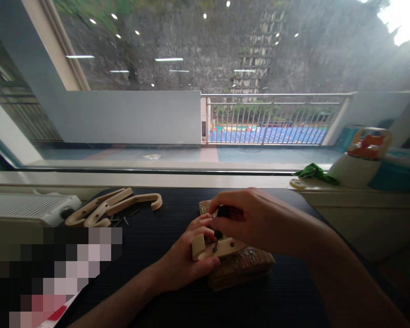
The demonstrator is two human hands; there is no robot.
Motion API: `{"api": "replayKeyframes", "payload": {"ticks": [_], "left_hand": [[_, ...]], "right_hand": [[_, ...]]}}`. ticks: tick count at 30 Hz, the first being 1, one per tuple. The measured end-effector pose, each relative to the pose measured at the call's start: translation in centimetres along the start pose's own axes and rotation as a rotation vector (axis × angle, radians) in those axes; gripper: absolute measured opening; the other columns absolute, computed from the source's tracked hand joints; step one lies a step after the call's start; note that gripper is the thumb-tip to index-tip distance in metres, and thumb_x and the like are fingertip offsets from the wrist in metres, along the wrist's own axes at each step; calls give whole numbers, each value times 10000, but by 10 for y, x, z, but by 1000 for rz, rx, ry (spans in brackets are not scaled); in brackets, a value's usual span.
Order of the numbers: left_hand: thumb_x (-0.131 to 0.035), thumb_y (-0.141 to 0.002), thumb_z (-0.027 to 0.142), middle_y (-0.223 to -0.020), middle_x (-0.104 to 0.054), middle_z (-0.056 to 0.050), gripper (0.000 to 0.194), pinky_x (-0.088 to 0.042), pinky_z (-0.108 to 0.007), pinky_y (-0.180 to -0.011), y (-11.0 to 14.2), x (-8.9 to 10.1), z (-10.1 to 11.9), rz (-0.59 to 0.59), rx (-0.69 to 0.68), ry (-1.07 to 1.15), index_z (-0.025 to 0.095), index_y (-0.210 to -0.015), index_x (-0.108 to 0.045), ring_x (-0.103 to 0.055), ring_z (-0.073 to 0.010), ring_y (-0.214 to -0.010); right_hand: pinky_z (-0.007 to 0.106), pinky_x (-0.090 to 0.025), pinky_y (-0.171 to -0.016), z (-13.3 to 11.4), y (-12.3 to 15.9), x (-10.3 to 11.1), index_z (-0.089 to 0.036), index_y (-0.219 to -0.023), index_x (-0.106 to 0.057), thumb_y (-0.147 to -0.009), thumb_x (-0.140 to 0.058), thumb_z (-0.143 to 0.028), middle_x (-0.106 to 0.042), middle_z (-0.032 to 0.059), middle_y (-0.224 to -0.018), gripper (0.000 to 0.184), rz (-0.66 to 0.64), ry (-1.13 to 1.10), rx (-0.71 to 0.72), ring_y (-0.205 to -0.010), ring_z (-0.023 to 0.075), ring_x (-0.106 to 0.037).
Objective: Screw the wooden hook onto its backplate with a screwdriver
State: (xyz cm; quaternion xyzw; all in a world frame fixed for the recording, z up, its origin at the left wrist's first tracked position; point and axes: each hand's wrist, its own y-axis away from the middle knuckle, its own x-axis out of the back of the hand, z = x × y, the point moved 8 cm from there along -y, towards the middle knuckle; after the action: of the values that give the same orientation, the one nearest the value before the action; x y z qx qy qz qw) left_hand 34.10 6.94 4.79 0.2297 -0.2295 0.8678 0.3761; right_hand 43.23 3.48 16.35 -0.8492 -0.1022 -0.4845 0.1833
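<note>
Left grip (187, 256) around hook (224, 248); floor marking (152, 156) illegible

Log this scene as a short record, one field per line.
Left hand: holding a wooden hook against a brownish block
Right hand: gripping a dark-handled tool upright over the hook
Left side of table: loose hooks, small metal pieces
Windowsill, right: green cloth

The left hand (183, 256) and right hand (258, 219) are bare, with slender fingers. The left forearm (133, 291) is bare and slim; the right forearm (341, 278), also bare, looks broader and sits in shadow.
</note>
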Motion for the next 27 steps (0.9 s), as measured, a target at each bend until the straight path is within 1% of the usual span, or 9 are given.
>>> {"api": "replayKeyframes", "payload": {"ticks": [3, 5, 7, 12, 18, 20, 24, 27], "left_hand": [[-665, -696, 222, -1295, -464, -111, 375, -356, -429, -1007, 0, 1, 3, -4, 18, 6, 175, -1043, -532, -386, -297, -1236], [-669, -692, 218, -1298, -461, -117, 381, -358, -428, -1003, 1, 2, 2, 8, 48, 0, 167, -1045, -533, -384, -301, -1237], [-671, -690, 220, -1292, -463, -118, 362, -368, -418, -994, 1, 2, 1, 4, 68, -9, 163, -1023, -541, -398, -298, -1224], [-673, -688, 242, -1280, -454, -94, 302, -376, -384, -989, 1, 2, 0, 19, 8, -16, 179, -955, -548, -418, -274, -1198], [-665, -680, 198, -1251, -472, -114, 251, -346, -416, -1010, -1, 1, 3, 8, 5, -39, 155, -905, -564, -376, -291, -1216], [-662, -691, 226, -1236, -486, -114, 261, -351, -424, -1004, -1, 1, 2, 9, -1, -35, 157, -923, -565, -396, -292, -1200], [-658, -708, 287, -1180, -535, -102, 338, -373, -430, -984, 0, 0, -2, -1, 13, -24, 174, -1006, -546, -450, -288, -1159], [-656, -708, 292, -1136, -569, -92, 312, -385, -428, -976, 0, 1, -1, -6, 39, -52, 175, -981, -561, -476, -288, -1135]], "right_hand": [[190, -277, -462, -4, 2, -2, -247, -836, -632, -823, -517, -301, -542, -70, -615, 128, -52, -45, 22, -527, 55, -433], [189, -280, -466, -6, 3, -3, -239, -809, -635, -829, -505, -276, -537, -66, -611, 136, -77, -66, 37, -536, 57, -435], [191, -281, -469, -5, 2, -4, -239, -813, -639, -835, -500, -286, -547, -64, -622, 148, -82, -76, 37, -548, 60, -444], [194, -277, -465, 2, -3, -2, -233, -778, -644, -831, -511, -297, -544, -72, -592, 157, -24, -34, 21, -531, 55, -435], [203, -262, -459, 5, -2, 2, -214, -739, -636, -829, -509, -313, -528, -65, -562, 185, 34, 15, -6, -502, 52, -418], [203, -258, -455, 2, 0, 1, -216, -746, -637, -827, -510, -321, -531, -62, -569, 183, 19, 14, -6, -509, 56, -421], [189, -279, -468, -4, 3, -1, -252, -876, -641, -814, -522, -290, -558, -68, -633, 139, -41, -43, 16, -535, 57, -439], [191, -284, -480, -9, 2, -1, -249, -847, -650, -816, -516, -262, -551, -67, -633, 138, -59, -49, 60, -547, 60, -436]]}}
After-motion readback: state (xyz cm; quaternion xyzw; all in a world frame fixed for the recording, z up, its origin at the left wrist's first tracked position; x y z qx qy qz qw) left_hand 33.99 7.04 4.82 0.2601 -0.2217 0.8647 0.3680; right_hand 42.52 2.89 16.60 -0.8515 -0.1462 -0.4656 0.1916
